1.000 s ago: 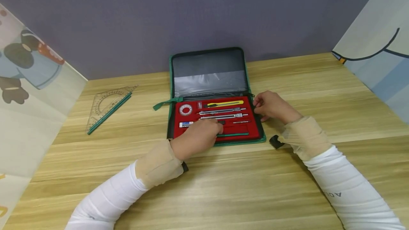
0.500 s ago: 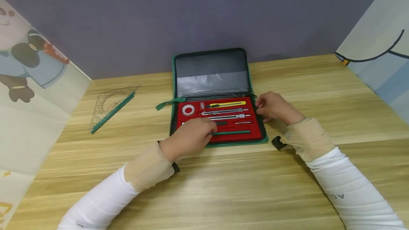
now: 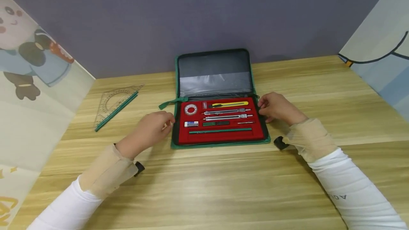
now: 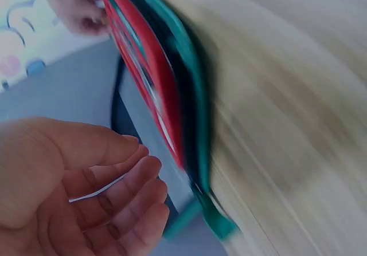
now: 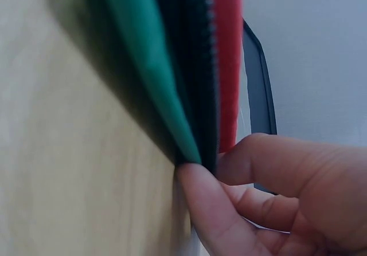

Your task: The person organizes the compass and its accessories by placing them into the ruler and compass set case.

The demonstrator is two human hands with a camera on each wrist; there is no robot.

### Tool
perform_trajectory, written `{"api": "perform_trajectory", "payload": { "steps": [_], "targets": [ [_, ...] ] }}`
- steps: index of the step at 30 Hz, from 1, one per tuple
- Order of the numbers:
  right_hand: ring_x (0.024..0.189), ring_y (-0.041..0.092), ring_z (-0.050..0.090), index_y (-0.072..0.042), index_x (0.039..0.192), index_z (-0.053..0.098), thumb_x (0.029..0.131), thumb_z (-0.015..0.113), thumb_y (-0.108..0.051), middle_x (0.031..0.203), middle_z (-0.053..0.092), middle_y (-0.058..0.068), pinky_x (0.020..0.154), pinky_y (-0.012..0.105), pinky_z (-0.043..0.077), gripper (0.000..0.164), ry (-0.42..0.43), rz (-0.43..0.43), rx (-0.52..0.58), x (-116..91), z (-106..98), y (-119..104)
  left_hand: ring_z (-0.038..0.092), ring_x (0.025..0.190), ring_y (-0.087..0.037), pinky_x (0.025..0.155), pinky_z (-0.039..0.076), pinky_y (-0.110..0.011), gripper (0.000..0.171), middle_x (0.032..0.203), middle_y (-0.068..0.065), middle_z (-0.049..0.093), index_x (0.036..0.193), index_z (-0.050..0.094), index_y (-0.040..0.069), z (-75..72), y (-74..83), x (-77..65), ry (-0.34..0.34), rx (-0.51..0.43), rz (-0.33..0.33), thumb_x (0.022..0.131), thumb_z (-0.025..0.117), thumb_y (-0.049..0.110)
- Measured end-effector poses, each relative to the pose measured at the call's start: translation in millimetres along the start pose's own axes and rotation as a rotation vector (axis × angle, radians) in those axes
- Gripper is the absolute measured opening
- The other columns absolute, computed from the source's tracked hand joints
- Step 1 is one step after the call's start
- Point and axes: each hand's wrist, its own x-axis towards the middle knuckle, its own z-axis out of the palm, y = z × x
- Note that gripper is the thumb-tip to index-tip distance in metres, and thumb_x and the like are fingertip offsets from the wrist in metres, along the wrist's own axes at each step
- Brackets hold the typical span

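Observation:
A green zip case [image 3: 220,144] of drawing instruments lies unfolded, its red tray [image 3: 223,138] facing up. In the tray are a green pencil [image 3: 220,130], two compasses [image 3: 228,117], a yellow utility knife [image 3: 231,104], a white eraser [image 3: 191,124], a green lead case [image 3: 216,123] and a round white ring [image 3: 190,109]. My left hand [image 3: 148,127] hovers just left of the case, fingers loosely bent and holding nothing, as the left wrist view [image 4: 109,193] confirms. At the opposite side, my right hand [image 3: 278,107] pinches the case's edge between thumb and finger.
A transparent set square [image 3: 107,104] with two green pencils [image 3: 116,111] lies at the left of the wooden table [image 3: 217,187]. A grey panel [image 3: 204,13] rises behind the case. A green strap [image 3: 169,103] sticks out from its left side.
My left hand has moved left, off the red tray and past the case's left edge, uncovering the eraser and pencil. My right hand keeps its pinch on the case's right edge.

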Motion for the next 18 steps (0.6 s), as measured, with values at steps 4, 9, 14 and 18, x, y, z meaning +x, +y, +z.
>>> {"api": "perform_trajectory", "payload": {
  "steps": [4,9,14,18],
  "targets": [
    [0.060,0.016,0.059,0.011,0.102,0.051,0.083,0.055,0.006,0.093,0.051,0.019,0.056,0.032,0.055,0.020,-0.001,-0.004,-0.005,1,1,0,0.061,0.073,-0.024,0.064,0.050,-0.040,0.015,0.087,-0.012,0.066,0.099,0.065,-0.002,-6.3,-29.3,-15.1,0.024,0.022,-0.085,0.085,0.060,0.001],
    [0.061,0.016,0.059,0.012,0.102,0.051,0.083,0.055,0.006,0.093,0.051,0.019,0.056,0.033,0.055,0.020,-0.004,-0.005,0.004,0,1,2,0.062,0.076,-0.030,0.065,0.050,-0.044,0.019,0.089,-0.018,0.066,0.102,0.063,-0.005,-16.9,-60.7,-28.6,-0.024,0.049,-0.223,0.086,0.055,0.002],
    [0.060,0.016,0.058,0.011,0.101,0.051,0.083,0.055,0.006,0.091,0.051,0.018,0.055,0.032,0.055,0.019,-0.002,-0.011,-0.004,-1,0,2,0.060,0.081,-0.038,0.069,0.048,-0.048,0.024,0.093,-0.025,0.063,0.105,0.060,-0.010,-28.9,-92.9,-36.9,-0.070,0.040,-0.332,0.086,0.052,0.002],
    [0.061,0.016,0.058,0.011,0.101,0.051,0.083,0.055,0.006,0.091,0.052,0.018,0.055,0.032,0.055,0.019,-0.005,-0.015,-0.005,-1,0,1,0.059,0.086,-0.043,0.072,0.047,-0.052,0.026,0.098,-0.030,0.061,0.106,0.058,-0.013,-34.1,-116.3,-43.6,-0.071,0.040,-0.371,0.085,0.052,0.001]
  ]
}}
